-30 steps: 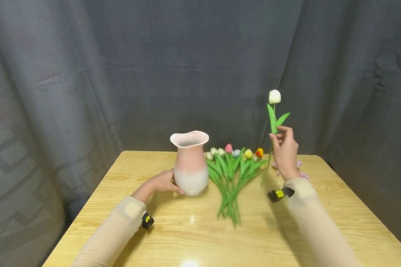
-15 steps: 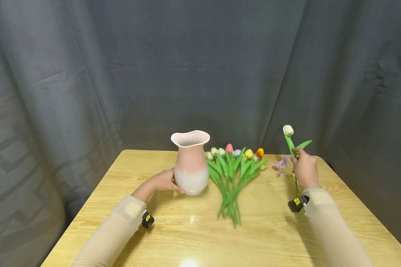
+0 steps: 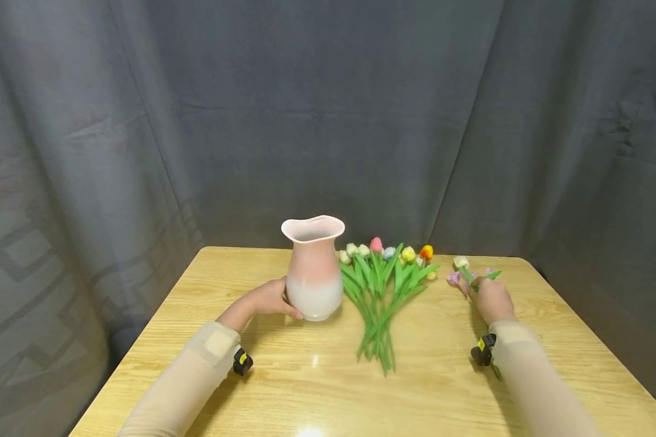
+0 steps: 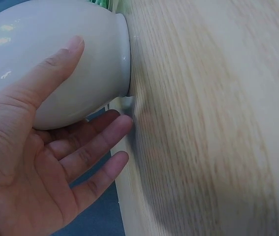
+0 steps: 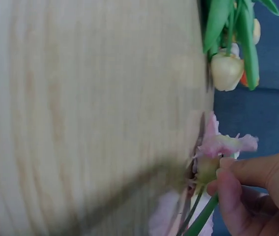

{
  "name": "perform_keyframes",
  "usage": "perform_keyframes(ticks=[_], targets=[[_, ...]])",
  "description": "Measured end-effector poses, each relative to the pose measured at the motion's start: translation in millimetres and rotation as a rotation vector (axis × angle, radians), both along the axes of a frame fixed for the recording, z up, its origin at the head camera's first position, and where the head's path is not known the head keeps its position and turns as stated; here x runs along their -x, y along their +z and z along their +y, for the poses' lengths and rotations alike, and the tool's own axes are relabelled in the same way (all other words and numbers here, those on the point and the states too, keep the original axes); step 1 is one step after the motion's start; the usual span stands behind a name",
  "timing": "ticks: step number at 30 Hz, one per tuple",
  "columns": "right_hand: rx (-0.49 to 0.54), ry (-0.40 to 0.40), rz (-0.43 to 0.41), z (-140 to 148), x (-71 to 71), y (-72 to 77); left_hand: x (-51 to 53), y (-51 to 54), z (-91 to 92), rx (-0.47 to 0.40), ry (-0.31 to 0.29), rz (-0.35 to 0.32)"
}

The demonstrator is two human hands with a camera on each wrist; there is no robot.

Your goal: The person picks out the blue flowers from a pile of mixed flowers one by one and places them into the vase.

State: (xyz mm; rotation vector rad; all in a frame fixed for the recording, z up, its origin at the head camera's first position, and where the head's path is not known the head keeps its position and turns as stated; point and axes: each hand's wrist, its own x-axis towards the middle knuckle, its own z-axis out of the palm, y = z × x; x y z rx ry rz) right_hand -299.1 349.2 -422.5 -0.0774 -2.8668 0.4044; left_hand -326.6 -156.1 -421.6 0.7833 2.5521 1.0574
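Observation:
A pink-and-white vase [image 3: 314, 273] with a wavy rim stands upright on the table. My left hand [image 3: 268, 297] holds its lower left side; in the left wrist view the thumb lies along the vase [image 4: 80, 64], with other fingers partly hidden behind it. Over at the right, my right hand [image 3: 494, 301] pinches a white tulip [image 3: 461, 262] by its stem, low at the tabletop. Pale purple-pink flowers [image 3: 454, 278] lie around those fingers. In the right wrist view, a pink flower [image 5: 223, 145] sits right against the thumb and fingertip; the tulip's head is not clearly visible there.
Between the hands lies a fanned bunch of tulips [image 3: 379, 303], its white, pink, blue, yellow and orange heads toward the back edge. The wooden table [image 3: 317, 394] ends at a grey curtain [image 3: 317, 121] behind and on both sides.
My right hand has moved right, then down to the table with the white tulip, which has gone from upright in the air to low among the purple-pink flowers. Left hand and vase stay put.

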Motion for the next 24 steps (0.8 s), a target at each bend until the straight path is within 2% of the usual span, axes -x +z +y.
perform_keyframes(ticks=[6,10,13,18,21,24], targets=[[0.015,-0.004,-0.095,1,2.0,-4.5,-0.7,-0.4,0.1,-0.007,-0.001,0.001],[0.030,-0.007,-0.144,-1,2.0,0.6,-0.9,0.7,0.3,-0.011,0.004,-0.001],[0.019,-0.018,-0.146,-3,2.4,5.5,-1.1,1.6,0.5,-0.013,0.006,-0.003],[-0.023,-0.045,-0.038,-13,6.6,15.8,-1.9,1.5,0.4,-0.009,0.009,-0.002],[-0.028,-0.042,0.064,-24,8.9,23.0,-2.5,1.8,0.5,-0.003,0.012,-0.001],[-0.021,0.000,0.218,-40,10.4,28.2,-1.8,1.3,0.8,-0.002,0.009,-0.005]])
